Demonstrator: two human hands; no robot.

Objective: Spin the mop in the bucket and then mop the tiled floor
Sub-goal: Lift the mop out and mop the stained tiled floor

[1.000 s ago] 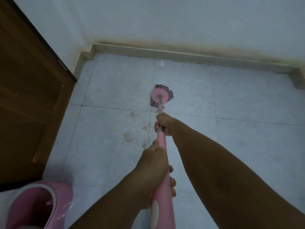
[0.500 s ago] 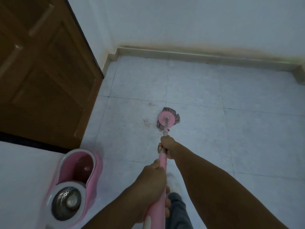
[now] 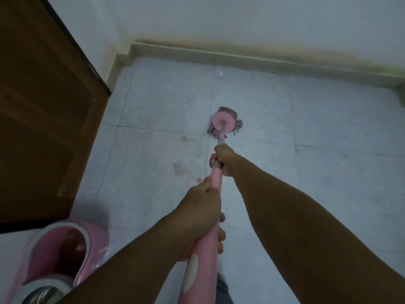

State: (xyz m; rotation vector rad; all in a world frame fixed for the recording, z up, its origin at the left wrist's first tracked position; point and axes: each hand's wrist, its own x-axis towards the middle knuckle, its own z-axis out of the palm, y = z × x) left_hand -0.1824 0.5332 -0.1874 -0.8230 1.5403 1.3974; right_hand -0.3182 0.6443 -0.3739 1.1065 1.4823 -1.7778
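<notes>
The pink mop head (image 3: pixel 223 123) with grey-brown strands lies flat on the pale tiled floor (image 3: pixel 328 176), near a tile joint. Its pink handle (image 3: pixel 200 253) runs back toward me. My left hand (image 3: pixel 201 213) grips the thick pink part of the handle. Farther down, my right hand (image 3: pixel 221 160) grips where the pink sleeve meets the metal shaft. The pink spin bucket (image 3: pixel 65 253) stands at the bottom left, its metal spinner basket (image 3: pixel 41 296) partly hidden by my left forearm.
A brown wooden door (image 3: pixel 43 119) fills the left side. A stained skirting (image 3: pixel 263 60) runs along the far wall. Brownish marks (image 3: pixel 179 167) sit on the tile left of the handle. A bit of my trouser leg (image 3: pixel 223 290) shows below.
The mop head has been pushed forward, away from me and closer to the far wall. The view has shifted, so less of the bucket shows than half a second ago.
</notes>
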